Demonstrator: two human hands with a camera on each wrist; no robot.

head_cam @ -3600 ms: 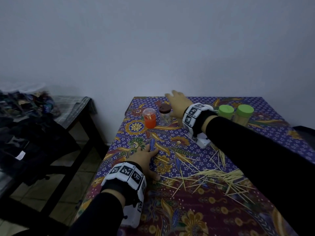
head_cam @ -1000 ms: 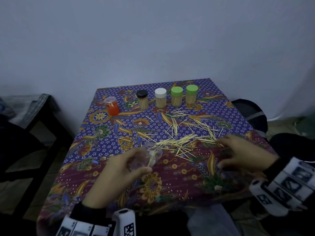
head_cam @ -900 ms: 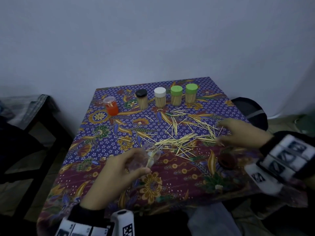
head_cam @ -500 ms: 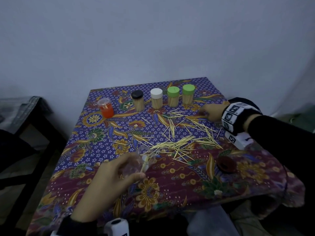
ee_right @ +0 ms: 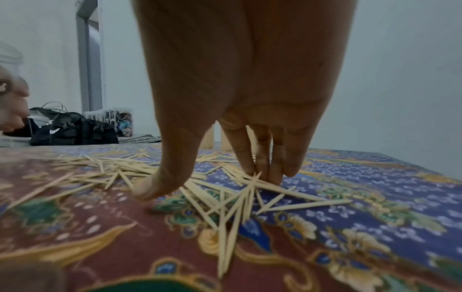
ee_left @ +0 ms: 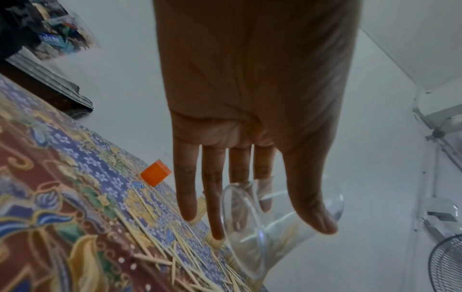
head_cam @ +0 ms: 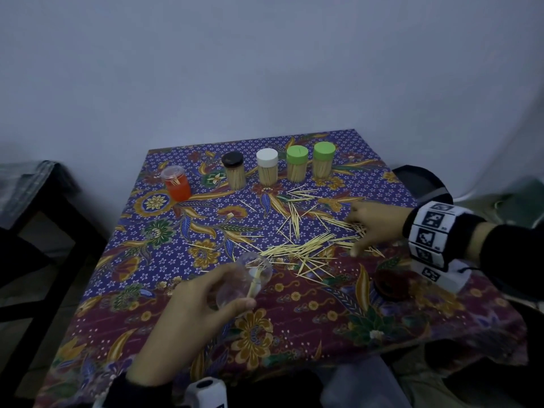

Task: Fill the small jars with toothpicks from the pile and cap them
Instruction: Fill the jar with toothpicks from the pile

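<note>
My left hand (head_cam: 235, 287) grips a clear small jar (head_cam: 248, 279) tilted on its side just above the near part of the table, with a few toothpicks inside. The left wrist view shows the jar (ee_left: 275, 227) between my thumb and fingers, its mouth facing the pile. The toothpick pile (head_cam: 297, 245) lies scattered mid-table. My right hand (head_cam: 357, 234) presses straight fingertips (ee_right: 272, 173) onto the pile's right side (ee_right: 225, 197), with the thumb spread apart on the cloth. A dark cap (head_cam: 390, 282) lies on the cloth below my right wrist.
Along the far edge stand filled, capped jars: a black-capped jar (head_cam: 234, 172), a white-capped jar (head_cam: 267, 169) and two green-capped jars (head_cam: 297, 166). An orange jar (head_cam: 176, 184) with a clear lid stands at the far left. A dark side table (head_cam: 35, 201) is on the left.
My right hand has come back from near the green-capped jars onto the pile's right side. My left hand keeps the clear jar in about the same place.
</note>
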